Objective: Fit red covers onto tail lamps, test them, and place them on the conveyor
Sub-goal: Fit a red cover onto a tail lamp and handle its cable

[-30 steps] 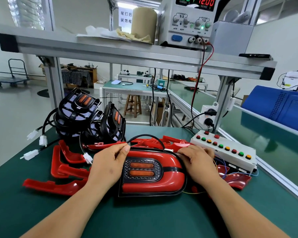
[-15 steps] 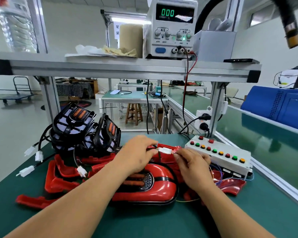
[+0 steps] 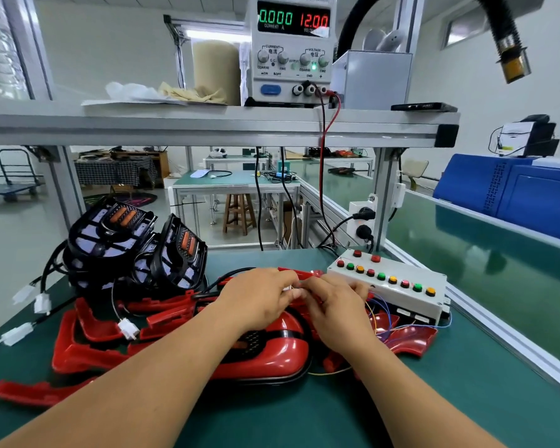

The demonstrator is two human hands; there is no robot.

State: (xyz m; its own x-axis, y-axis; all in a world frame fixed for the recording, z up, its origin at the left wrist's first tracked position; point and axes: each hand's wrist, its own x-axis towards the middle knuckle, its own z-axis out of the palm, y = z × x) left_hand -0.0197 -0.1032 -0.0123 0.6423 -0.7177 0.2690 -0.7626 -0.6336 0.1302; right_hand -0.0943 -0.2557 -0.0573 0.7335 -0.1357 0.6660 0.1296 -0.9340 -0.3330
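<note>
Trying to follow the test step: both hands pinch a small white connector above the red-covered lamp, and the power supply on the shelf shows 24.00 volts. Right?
Not quite. The head view shows the power supply on the shelf reading 12.00 volts, not 24.00. The rest holds: the left hand and right hand pinch a small white connector above the red-covered lamp.

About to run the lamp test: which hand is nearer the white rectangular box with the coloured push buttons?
Right. The right hand sits just left of the white button box, close to its near corner; the left hand is farther left, on the right hand's other side.
</note>
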